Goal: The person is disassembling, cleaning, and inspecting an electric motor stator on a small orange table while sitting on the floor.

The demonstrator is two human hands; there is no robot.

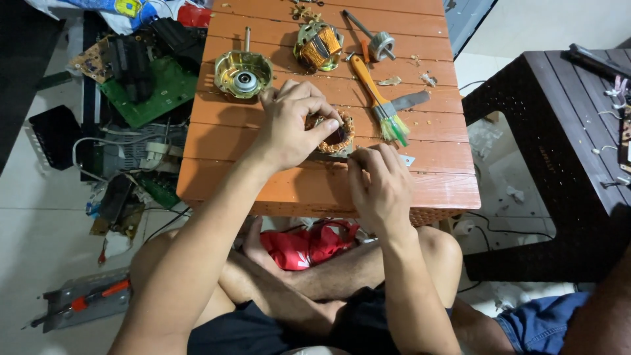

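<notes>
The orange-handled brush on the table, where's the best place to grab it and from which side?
Probably grip the orange-handled brush mid-handle, pinching from above across its width. The handle lies flat, bare and slim; the bristle end is splayed, and a grey strip lies against its ferrule.

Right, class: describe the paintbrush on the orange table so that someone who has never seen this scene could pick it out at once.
Start at the orange slatted table. Just right of the copper-wound coil that the left hand steadies lies the paintbrush, slanting toward the far edge. Unlike the metal motor parts around it, it has an orange handle, a grey band and green-tipped bristles.
</notes>
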